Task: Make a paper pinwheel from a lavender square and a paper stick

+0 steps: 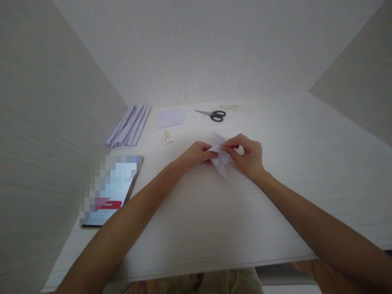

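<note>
A pale lilac paper pinwheel (220, 166) with pointed blades is held up over the white table, between both hands. My left hand (198, 154) grips its left side, thumb on top and the other fingers underneath. With thumb and forefinger my right hand (246, 154) pinches at the pinwheel's centre. Whether a small pin or stick sits between those fingertips is too small to make out. Beyond the hands lie black-handled scissors (217, 116), blades pointing left. A small heap of short, thin, pale sticks (166, 138) rests to the left of the pinwheel.
Rolled lilac paper tubes (130, 125) lie in a bundle at the back left, beside a flat lilac paper sheet (170, 118). A tablet (118, 192), partly blurred, is near my left forearm. Pale scraps (229, 108) lie behind the scissors. Light walls (214, 49) enclose the table (306, 163).
</note>
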{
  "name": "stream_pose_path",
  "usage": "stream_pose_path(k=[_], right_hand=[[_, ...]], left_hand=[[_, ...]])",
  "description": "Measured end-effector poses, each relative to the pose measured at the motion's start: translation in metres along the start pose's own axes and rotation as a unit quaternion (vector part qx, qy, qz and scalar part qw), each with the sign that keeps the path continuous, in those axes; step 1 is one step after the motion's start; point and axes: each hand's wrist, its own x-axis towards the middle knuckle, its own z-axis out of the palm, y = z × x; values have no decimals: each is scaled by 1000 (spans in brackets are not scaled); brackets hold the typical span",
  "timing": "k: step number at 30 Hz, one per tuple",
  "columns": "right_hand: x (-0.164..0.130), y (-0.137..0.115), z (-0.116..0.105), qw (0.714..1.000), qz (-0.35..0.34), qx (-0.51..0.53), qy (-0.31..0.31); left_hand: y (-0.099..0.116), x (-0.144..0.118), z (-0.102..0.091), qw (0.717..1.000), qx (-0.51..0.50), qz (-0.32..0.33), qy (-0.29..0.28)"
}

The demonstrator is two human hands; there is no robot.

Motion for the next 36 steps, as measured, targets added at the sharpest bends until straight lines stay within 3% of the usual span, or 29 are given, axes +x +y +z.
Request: stream_pose_path(k=[6, 13, 21, 28, 36], right_hand=[[-1, 0, -1, 1000, -14, -4, -15], [1, 0, 0, 999, -14, -48, 1], [0, -2, 1, 998, -17, -42, -53], [0, -3, 4, 1000, 9, -30, -2], [0, 4, 0, 997, -64, 3, -37]], left_hand=[[3, -1, 1, 999, -37, -14, 26], [5, -2, 2, 999, -35, -14, 19], [5, -1, 3, 998, -37, -23, 46], [6, -2, 3, 998, -47, -23, 36], [3, 0, 3, 998, -29, -22, 56]])
